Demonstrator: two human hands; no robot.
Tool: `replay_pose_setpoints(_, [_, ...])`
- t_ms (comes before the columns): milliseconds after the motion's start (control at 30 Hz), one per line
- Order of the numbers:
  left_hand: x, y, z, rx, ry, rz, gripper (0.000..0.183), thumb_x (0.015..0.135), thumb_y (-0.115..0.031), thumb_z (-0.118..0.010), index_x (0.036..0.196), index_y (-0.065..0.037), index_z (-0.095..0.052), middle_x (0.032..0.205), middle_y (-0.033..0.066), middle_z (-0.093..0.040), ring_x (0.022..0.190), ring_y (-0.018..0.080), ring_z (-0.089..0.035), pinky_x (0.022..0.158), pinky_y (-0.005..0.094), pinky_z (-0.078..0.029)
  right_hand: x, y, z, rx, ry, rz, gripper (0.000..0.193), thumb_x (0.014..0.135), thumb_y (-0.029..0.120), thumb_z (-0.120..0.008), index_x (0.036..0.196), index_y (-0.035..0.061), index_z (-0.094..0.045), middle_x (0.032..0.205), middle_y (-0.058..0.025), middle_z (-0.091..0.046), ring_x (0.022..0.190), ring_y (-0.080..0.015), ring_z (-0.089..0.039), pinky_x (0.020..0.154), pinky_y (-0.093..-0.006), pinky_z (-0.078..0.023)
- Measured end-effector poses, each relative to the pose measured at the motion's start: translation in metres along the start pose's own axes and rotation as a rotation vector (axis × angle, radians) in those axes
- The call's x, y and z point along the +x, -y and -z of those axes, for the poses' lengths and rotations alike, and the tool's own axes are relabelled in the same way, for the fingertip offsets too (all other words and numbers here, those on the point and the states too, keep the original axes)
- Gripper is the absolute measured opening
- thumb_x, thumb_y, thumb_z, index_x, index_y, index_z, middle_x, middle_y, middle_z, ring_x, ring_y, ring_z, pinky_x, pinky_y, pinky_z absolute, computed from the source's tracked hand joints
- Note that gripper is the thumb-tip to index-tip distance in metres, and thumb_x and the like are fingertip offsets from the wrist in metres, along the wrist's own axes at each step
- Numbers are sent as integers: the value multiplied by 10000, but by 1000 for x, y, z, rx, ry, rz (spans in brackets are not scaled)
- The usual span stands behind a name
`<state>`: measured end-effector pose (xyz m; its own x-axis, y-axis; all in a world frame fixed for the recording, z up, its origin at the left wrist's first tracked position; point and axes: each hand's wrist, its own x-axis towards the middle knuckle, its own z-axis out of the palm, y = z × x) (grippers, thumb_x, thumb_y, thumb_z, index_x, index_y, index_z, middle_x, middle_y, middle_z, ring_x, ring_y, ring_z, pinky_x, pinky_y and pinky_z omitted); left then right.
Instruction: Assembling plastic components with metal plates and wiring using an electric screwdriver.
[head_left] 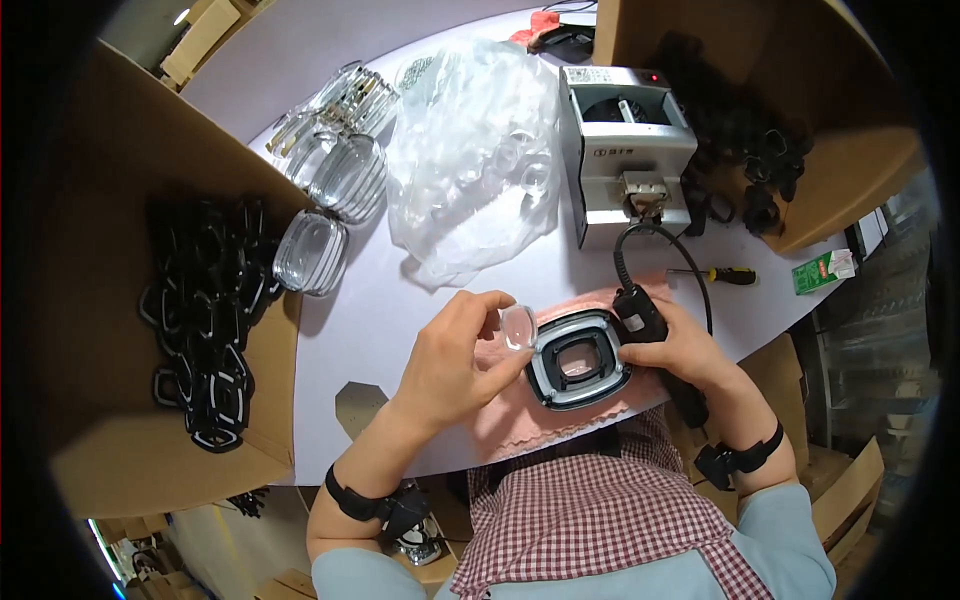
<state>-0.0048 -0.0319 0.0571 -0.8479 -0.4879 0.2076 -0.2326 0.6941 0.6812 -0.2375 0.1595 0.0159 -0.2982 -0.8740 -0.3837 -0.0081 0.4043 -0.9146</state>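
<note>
My left hand (450, 350) pinches a small clear round lens (519, 327) between thumb and fingers, at the left edge of a squarish frame (545, 385). The frame has a black rim, a silver band and a black inner ring around a central opening. It lies on a pink cloth (515, 430). My right hand (684, 345) is wrapped round a black corded electric screwdriver (640, 318), its thumb resting on the frame's right side. The screwdriver's cable loops up beside a grey screw feeder (628, 165); its tip is hard to make out.
An open plastic bag (470, 240) of clear lenses lies beyond my hands. Stacked clear covers (312, 252) stand left of it. A cardboard box (270, 400) of black frames is at left, another box (840, 200) at right. A yellow-black screwdriver (735, 275) and green carton (822, 271) lie right.
</note>
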Motion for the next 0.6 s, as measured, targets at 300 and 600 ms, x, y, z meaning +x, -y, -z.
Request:
replay_pose_setpoints(300, [-23, -9, -8, -87, 13, 33, 506, 723, -271, -910, 1097, -10, -688, 884, 110, -672, 777, 233, -670, 717, 338, -541, 0, -1, -2, -35, -17, 46, 555, 774, 178, -818, 1248, -45, -638, 1108, -85, -685, 1006, -163, -626, 918, -303, -506])
replay_pose_setpoints(600, [-58, 4, -18, 346, -56, 133, 507, 708, -399, -904, 969, -47, -648, 813, 88, -604, 736, 267, -603, 694, 384, -460, -4, 3, -4, -17, -51, 15, 525, 770, 180, -810, 1223, -32, -651, 1046, -59, -682, 943, -143, -623, 868, -289, -507])
